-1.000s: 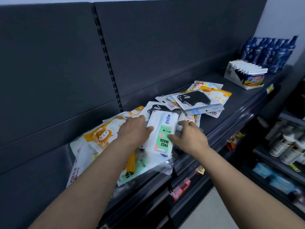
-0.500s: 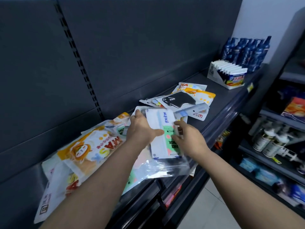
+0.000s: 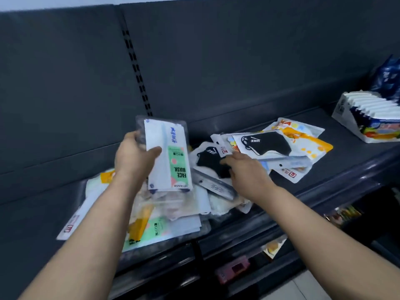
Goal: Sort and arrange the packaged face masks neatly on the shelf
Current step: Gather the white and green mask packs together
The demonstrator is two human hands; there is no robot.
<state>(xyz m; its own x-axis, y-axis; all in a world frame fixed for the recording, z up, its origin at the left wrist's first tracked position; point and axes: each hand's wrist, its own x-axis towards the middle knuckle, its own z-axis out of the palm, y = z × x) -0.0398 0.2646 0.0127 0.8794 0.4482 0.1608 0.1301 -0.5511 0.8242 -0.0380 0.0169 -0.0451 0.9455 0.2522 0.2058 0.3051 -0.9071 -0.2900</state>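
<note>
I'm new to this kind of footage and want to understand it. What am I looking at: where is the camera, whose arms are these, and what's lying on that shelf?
There is no machine here: these are a person's two bare arms, filmed by one wide-angle camera worn on their head, looking forward and down. It is the only view. The left hand holds up a white pack with a green FACE MASK label, thumb across its front. The right hand reaches onto a black mask pack; whether it grips it is unclear. On the dark shelf loose mask packs lie in an untidy heap, among them a second black mask pack and orange-printed packs. Further right stands a display box of white packets.
</note>
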